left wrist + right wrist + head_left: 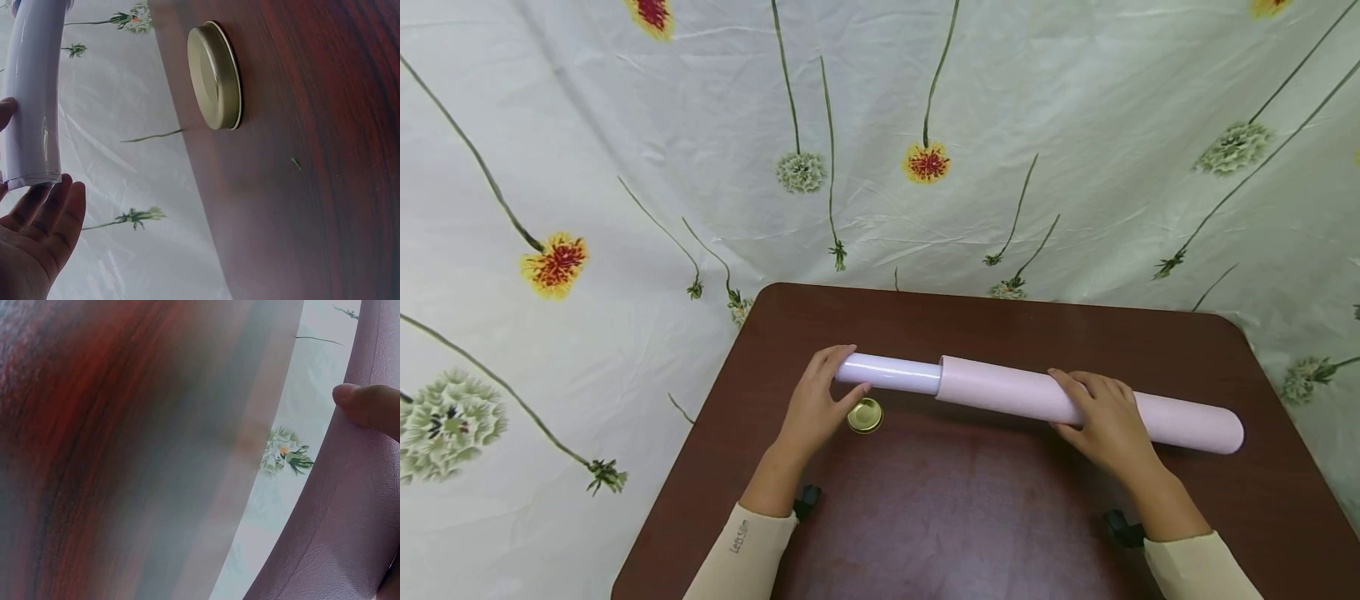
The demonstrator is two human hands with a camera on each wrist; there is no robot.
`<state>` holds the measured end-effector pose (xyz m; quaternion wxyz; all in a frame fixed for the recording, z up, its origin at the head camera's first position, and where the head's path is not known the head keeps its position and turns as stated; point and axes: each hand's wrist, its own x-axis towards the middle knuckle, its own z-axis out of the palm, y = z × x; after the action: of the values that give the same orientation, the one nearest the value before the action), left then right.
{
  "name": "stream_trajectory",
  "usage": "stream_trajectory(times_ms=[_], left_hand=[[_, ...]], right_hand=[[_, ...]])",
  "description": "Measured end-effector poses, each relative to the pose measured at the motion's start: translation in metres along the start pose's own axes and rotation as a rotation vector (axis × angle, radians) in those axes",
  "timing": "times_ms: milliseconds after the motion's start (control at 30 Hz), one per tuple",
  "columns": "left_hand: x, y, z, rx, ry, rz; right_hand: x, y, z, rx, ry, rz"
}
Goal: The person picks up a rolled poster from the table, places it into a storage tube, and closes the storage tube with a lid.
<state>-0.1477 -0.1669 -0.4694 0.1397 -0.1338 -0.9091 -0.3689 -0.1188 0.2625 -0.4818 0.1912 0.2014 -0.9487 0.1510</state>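
Observation:
A long pink tube [1000, 390] lies crosswise above the table, and a glossy white roll [895, 373], likely rolled paper, sticks out of its left end. My left hand [816, 408] holds the roll's outer end between thumb and fingers; in the left wrist view the fingers [53, 219] reach behind the roll's edge. Around the pink tube's middle, my right hand [1105, 421] grips with the thumb on the near side. The right wrist view shows only part of that grip. A round gold metal lid [866, 415] rests on the table just below the roll.
The dark brown wooden table [970, 517] has rounded far corners. Behind it and to the left hangs a pale cloth [715, 108] printed with flowers. A tiny green scrap [296, 164] lies on the tabletop. Dark straps with small black devices are at both wrists.

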Motion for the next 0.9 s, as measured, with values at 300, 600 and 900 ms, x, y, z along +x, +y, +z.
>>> stream_trajectory(times_ms=[300,600,900], left_hand=[[-0.0017,-0.0002,0.0010,-0.005,0.000,0.006],[-0.0020,-0.0003,0.0030,-0.005,-0.010,0.010],[-0.0020,0.0027,0.0041,-0.013,-0.017,0.006]], right_hand=[[0.0000,-0.0037,0.0016,-0.003,-0.019,0.013],[0.0003,-0.0042,0.0021,0.003,-0.007,0.008],[0.0015,-0.0038,0.0043,0.004,0.001,0.003]])
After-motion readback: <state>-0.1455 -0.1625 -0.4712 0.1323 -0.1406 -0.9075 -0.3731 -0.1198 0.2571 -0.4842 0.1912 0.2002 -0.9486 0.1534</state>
